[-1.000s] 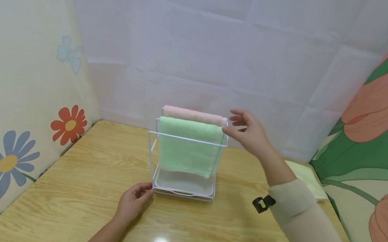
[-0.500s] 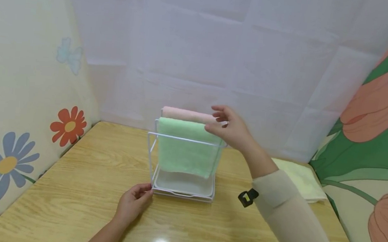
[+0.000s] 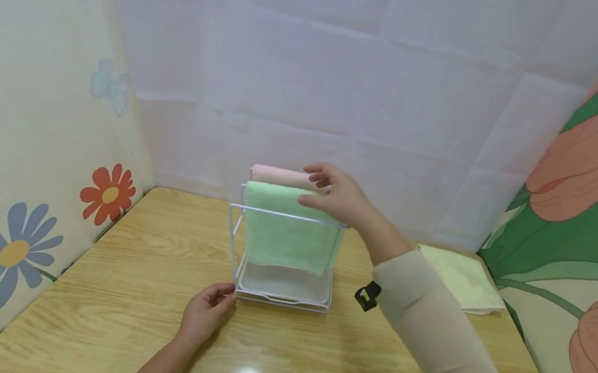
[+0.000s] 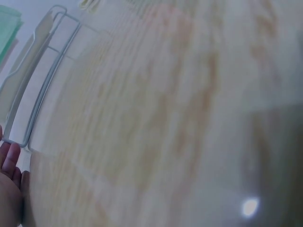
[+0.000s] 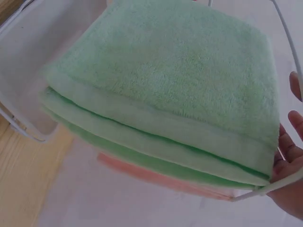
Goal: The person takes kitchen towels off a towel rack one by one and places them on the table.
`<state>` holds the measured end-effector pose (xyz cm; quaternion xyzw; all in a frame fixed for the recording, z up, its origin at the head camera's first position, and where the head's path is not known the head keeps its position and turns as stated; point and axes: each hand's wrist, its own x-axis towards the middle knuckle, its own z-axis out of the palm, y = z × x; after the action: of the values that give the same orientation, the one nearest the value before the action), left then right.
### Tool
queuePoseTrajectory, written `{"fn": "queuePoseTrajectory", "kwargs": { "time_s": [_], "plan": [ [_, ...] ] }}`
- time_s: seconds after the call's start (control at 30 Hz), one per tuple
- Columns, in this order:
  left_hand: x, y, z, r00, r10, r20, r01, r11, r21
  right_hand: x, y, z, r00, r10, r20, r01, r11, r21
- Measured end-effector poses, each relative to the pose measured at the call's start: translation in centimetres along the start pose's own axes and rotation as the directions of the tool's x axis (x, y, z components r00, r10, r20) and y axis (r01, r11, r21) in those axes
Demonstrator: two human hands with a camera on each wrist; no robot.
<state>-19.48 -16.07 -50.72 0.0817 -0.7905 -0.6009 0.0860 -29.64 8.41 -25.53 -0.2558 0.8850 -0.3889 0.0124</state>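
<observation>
A white wire towel rack (image 3: 232, 246) stands on the table, with a folded green towel (image 3: 285, 239) draped over its front bar. Behind it a folded pink towel (image 3: 278, 176) hangs on the rear bar. My left hand (image 3: 206, 312) holds the rack's lower left front corner between thumb and fingers; the left wrist view shows the fingertips at that wire corner (image 4: 19, 143). Over the tops of both towels hovers my right hand (image 3: 338, 196), thumb in front of the green one and loosely bent fingers above the pink one. Whether its fingertips touch the cloth is unclear.
A shallow white tray (image 3: 284, 282) sits in the rack's base. On the table's right side lies a folded pale yellow towel (image 3: 460, 280). A white cloth backdrop (image 3: 298, 78) rises behind the wooden table (image 3: 163, 245), with flowered panels at both sides.
My right hand has moved left along the tops of the towels, from the rack's right end towards its middle. The left hand, rack and towels look unchanged.
</observation>
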Motion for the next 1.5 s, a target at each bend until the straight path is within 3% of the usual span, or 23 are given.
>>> {"fn": "queuePoseTrajectory", "kwargs": {
  "time_s": [0.43,0.63,0.87,1.5],
  "plan": [
    [-0.1,-0.1,-0.1,1.000,-0.010,0.007,0.010,1.000,0.005,1.4,-0.7,0.8,0.998,0.027,0.057,-0.025,0.999,-0.030],
    [-0.1,-0.1,-0.1,1.000,-0.005,0.011,0.005,1.000,0.002,1.8,-0.8,1.4,0.993,0.076,0.092,-0.071,0.996,-0.060],
    [-0.1,-0.2,-0.2,1.000,-0.002,0.012,0.002,1.000,0.005,1.8,-0.7,1.9,0.994,0.077,0.084,-0.066,0.990,-0.124],
    [-0.1,0.2,-0.1,1.000,-0.018,-0.003,0.019,0.999,0.036,2.1,-0.2,1.9,0.996,0.084,0.020,-0.084,0.996,-0.013]
  ]
}}
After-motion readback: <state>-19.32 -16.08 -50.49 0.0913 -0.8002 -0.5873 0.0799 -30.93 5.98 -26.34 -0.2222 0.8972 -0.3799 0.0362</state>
